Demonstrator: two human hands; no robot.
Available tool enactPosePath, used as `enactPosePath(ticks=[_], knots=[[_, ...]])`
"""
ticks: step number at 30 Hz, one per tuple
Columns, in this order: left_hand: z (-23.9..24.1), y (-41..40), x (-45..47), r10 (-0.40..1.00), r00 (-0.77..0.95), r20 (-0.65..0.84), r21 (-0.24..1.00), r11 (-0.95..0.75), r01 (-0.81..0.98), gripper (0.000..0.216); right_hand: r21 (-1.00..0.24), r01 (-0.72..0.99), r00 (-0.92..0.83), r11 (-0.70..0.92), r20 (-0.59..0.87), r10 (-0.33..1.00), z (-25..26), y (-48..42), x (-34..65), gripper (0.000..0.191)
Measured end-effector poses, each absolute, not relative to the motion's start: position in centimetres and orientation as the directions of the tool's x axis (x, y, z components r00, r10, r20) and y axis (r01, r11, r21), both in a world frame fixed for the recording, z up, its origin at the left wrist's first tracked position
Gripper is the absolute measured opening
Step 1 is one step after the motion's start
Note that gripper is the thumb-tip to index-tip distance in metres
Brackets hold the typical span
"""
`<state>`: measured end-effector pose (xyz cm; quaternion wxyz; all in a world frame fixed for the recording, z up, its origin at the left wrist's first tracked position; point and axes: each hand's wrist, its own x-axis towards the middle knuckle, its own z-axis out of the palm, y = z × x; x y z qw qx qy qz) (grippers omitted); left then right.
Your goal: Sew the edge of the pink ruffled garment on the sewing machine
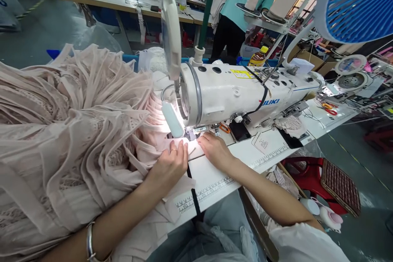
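Observation:
My left hand (173, 160) lies with outstretched fingers on a pale pink piece of fabric (191, 147), just left of the needle area. Close by on the right, my right hand (215, 151) has its fingers together, pinching the edge of that fabric by the presser foot. The white sewing machine (221, 92) stands over the work, and its small lamp (172, 119) lights the spot. The needle tip is too small to make out. A large heap of pale pink lace-trimmed garments (76, 118) spreads beside my left arm.
Orange-handled scissors (225, 128) lie under the machine arm. A printed ruler (211, 187) runs along the table's front edge. At the upper right is a blue fan (359, 4). A red stool (307, 180) stands at right. Behind the machine is a person in a teal shirt (235, 4).

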<state>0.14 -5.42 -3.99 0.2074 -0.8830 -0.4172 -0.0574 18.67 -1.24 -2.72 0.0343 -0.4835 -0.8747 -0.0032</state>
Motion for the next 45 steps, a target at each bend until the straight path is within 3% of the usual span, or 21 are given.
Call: enactPosePath(ticks=[4, 8, 11, 14, 16, 20, 23, 28, 30, 34, 38, 42, 45], knots=[[-3.9, -5.7, 0.8, 0.676, 0.696, 0.243, -0.318, -0.622, 0.715, 0.042, 0.118, 0.907, -0.394, 0.405, -0.109, 0.913, -1.4, -0.6, 17.6, 0.027], [-4.3, -5.4, 0.6, 0.676, 0.693, 0.250, -0.216, -0.659, 0.721, 0.045, 0.056, 0.917, -0.378, 0.396, -0.200, 0.904, -1.6, 0.1, 16.4, 0.020], [-4.6, -4.7, -0.3, 0.743, 0.603, 0.291, -0.029, -0.623, 0.782, 0.044, -0.002, 0.920, -0.388, 0.392, -0.149, 0.910, -2.3, -0.3, 15.9, 0.022], [-5.0, -4.4, -0.7, 0.832, 0.424, 0.358, 0.251, -0.523, 0.814, 0.044, -0.033, 0.931, -0.365, 0.363, -0.085, 0.927, -2.9, -0.9, 15.9, 0.021], [-5.4, -4.7, -0.5, 0.828, 0.402, 0.391, 0.332, -0.534, 0.778, 0.045, -0.060, 0.934, -0.355, 0.351, -0.078, 0.931, -3.1, -1.2, 16.1, 0.018], [-6.1, -5.9, 0.3, 0.729, 0.570, 0.378, 0.135, -0.653, 0.746, 0.049, -0.099, 0.942, -0.331, 0.322, -0.090, 0.939, -3.1, -1.3, 16.3, 0.016], [-6.3, -6.3, 0.7, 0.729, 0.603, 0.323, 0.010, -0.640, 0.769, 0.048, -0.129, 0.938, -0.333, 0.320, -0.091, 0.939, -3.0, -1.3, 16.2, 0.016], [-6.2, -6.0, 0.9, 0.757, 0.591, 0.279, -0.045, -0.605, 0.795, 0.050, -0.185, 0.931, -0.340, 0.316, -0.112, 0.934, -2.6, -1.2, 16.5, 0.018], [-6.1, -5.7, 0.9, 0.747, 0.599, 0.289, -0.066, -0.608, 0.791, 0.047, -0.267, 0.896, -0.395, 0.354, -0.116, 0.911, -2.4, -1.1, 17.2, 0.017], [-6.2, -5.2, 0.9, 0.703, 0.632, 0.328, -0.058, -0.652, 0.756, 0.042, -0.442, 0.692, -0.609, 0.571, 0.065, 0.790, -2.6, -1.0, 19.6, 0.020], [-6.5, -5.0, 0.9, 0.682, 0.615, 0.395, -0.022, -0.662, 0.749, 0.042, -0.348, 0.600, -0.678, 0.721, 0.258, 0.689, -3.8, -1.2, 20.7, 0.029], [-5.4, -5.0, 0.8, 0.738, 0.543, 0.400, 0.080, -0.619, 0.782, 0.037, -0.201, 0.627, -0.704, 0.753, 0.267, 0.658, -4.4, -1.3, 19.8, 0.033], [-4.1, -5.0, 0.5, 0.809, 0.489, 0.327, 0.068, -0.536, 0.841, 0.029, -0.103, 0.719, -0.658, 0.688, 0.220, 0.720, -4.0, -1.4, 18.8, 0.032]])
